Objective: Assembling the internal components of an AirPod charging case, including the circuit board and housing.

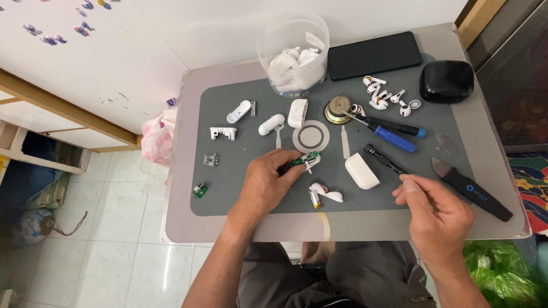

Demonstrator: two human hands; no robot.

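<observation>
My left hand rests on the grey work mat and pinches a small green circuit board with a white piece on it. My right hand sits at the mat's near right edge, holding a thin black-handled tool whose handle points up and left. Between the hands lie a white earbud-case shell, a white earbud part and a small cylindrical battery cell.
The mat also holds a clear tub of white parts, a black phone, a black case, loose earbuds, blue screwdrivers, a black pry tool, a round brass dish and white case halves.
</observation>
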